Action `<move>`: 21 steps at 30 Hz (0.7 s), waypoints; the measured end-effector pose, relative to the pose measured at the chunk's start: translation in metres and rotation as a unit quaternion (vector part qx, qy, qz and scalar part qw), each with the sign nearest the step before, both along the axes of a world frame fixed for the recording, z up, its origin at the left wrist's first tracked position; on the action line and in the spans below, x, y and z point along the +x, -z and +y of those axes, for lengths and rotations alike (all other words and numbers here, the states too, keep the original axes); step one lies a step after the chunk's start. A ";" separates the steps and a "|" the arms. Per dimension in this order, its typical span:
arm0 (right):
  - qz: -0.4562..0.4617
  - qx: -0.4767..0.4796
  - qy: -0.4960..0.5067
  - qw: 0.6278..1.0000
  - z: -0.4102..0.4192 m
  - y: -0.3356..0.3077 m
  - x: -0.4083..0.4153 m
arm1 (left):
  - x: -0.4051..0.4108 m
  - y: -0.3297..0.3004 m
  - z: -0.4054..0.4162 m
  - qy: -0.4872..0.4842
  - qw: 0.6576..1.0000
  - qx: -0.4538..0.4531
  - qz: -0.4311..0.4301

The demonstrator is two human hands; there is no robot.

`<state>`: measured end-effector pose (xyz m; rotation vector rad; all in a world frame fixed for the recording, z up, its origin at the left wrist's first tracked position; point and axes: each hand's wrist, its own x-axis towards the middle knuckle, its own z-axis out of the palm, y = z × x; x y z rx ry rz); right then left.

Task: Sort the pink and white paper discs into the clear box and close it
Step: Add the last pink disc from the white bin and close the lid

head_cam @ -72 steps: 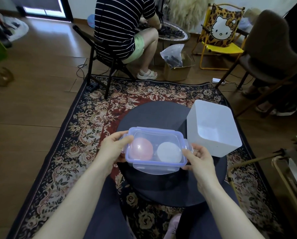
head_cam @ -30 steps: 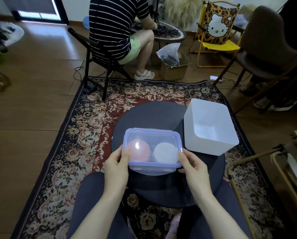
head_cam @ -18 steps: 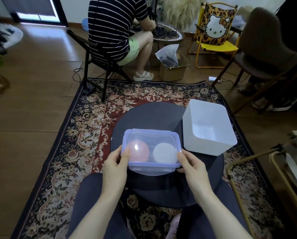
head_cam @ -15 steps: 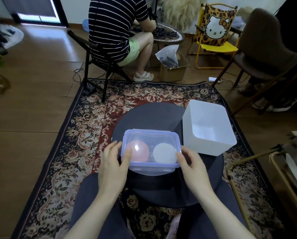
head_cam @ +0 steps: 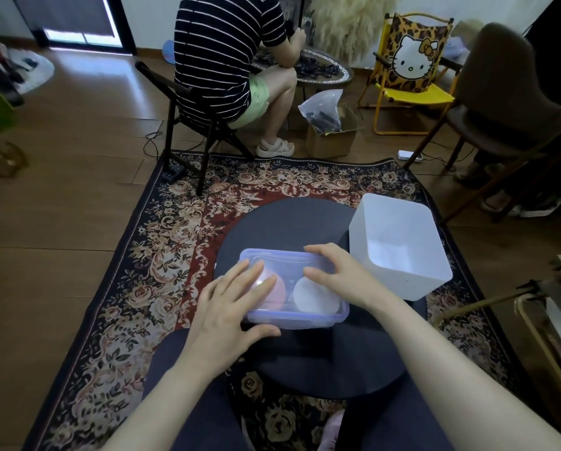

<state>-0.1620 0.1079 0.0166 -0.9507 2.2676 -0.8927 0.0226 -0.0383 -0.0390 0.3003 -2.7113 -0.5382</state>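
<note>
Here, the clear box [head_cam: 293, 289] with its blue-rimmed translucent lid [head_cam: 282, 260] is being pressed on the round dark desk [head_cam: 288, 222] by the left hand [head_cam: 230, 307] and right hand [head_cam: 341, 275], fingers straight and spread. Inside, the pink disc [head_cam: 274, 292] and white disc [head_cam: 315, 296] are lying side by side, near a white square bin [head_cam: 399, 249].

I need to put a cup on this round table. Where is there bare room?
The far arc of the round table, beyond the clear box and left of the white bin, is bare. So is the near strip below the box. The middle is crowded: left hand and right hand rest on the lid.
</note>
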 end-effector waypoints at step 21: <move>0.078 0.112 -0.022 0.990 -0.026 -0.003 0.000 | -0.002 0.000 0.011 -0.035 0.998 0.032 0.033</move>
